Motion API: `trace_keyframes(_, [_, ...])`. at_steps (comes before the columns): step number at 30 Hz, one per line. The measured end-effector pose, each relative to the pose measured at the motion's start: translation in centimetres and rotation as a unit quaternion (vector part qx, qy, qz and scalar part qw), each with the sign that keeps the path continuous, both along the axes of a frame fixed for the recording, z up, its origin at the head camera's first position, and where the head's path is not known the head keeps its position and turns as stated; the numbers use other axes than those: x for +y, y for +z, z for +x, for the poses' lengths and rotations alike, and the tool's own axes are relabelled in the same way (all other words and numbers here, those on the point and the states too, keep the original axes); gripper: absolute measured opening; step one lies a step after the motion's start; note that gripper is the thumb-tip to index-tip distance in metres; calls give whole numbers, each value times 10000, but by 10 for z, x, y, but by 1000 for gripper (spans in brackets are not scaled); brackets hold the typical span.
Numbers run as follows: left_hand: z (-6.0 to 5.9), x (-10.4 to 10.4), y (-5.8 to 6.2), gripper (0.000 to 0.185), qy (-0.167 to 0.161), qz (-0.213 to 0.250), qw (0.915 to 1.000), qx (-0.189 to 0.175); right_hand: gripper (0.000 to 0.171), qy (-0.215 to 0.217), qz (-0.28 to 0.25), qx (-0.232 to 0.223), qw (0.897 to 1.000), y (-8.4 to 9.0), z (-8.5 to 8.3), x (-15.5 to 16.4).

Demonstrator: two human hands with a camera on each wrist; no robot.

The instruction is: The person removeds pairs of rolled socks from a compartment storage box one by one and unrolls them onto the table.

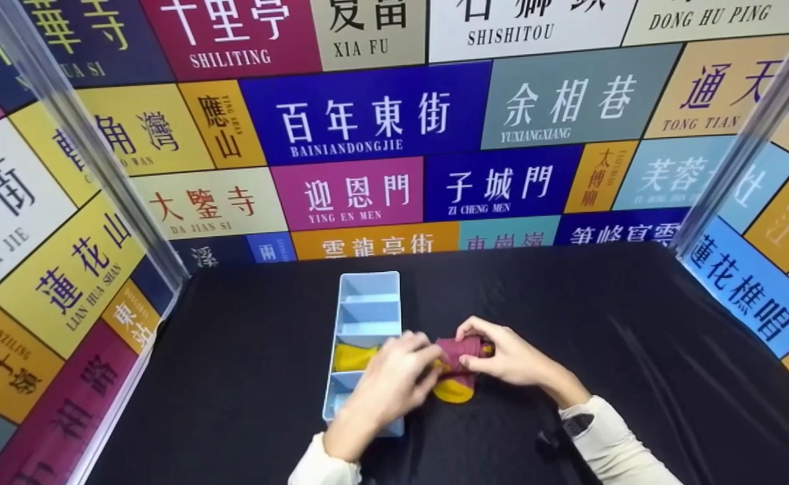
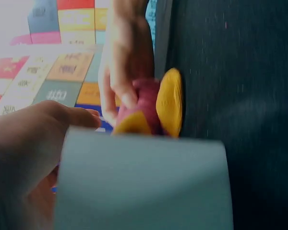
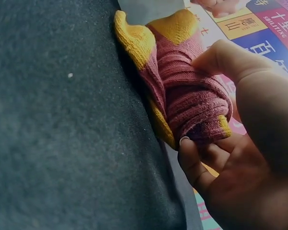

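Sock roll (image 1: 460, 367) lies right of the divided tray (image 1: 367, 306); another sock (image 1: 351, 357) in it.

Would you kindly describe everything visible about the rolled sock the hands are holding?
The sock is ribbed knit, dark red with mustard-yellow toe and heel patches. It is rolled into a tight bundle, a yellow end sticking out toward the black tablecloth. The right hand pinches the roll's end between thumb and fingers; the left hand grips its other side. It sits just right of the light blue divided tray.

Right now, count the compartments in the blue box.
4 in the box: two bare at the far end, the third holding a yellow cloth, the nearest partly hidden under the left hand.
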State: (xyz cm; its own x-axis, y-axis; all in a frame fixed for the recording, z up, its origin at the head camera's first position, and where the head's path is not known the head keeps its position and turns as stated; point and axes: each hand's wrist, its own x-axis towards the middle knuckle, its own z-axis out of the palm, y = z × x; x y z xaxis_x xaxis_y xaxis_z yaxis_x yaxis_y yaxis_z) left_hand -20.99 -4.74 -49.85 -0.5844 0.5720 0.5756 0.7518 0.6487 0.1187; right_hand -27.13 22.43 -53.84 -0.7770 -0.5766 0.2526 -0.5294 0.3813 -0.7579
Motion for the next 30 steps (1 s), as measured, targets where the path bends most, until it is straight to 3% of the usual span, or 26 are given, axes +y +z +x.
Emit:
trace_keyframes(7, [16,25,-7,13,-67,-705,9965,-452,24,23,-20,-154,9999,-2,-1,-2])
trace_keyframes(12, [21,39,-10,17,218,-1332,9896,-495,25,-50,-34,-225,9997,-2,-1,-3])
trace_keyframes(17, [24,48,-9,13,537,-1527,9853,-548,26,-199,60,-351,9992,-2,0,-4])
trace_keyframes(22, [28,55,-11,12,639,-1671,9831,-379,20,-440,-2,-30,9990,-2,0,-6])
trace_keyframes(26, [32,59,-16,26,818,-1832,9797,-29,15,-701,9,351,9969,-3,-2,-6])
trace_keyframes(30, [35,61,-22,34,1010,-1899,9761,296,22,-801,-58,376,9961,-5,-4,-6])
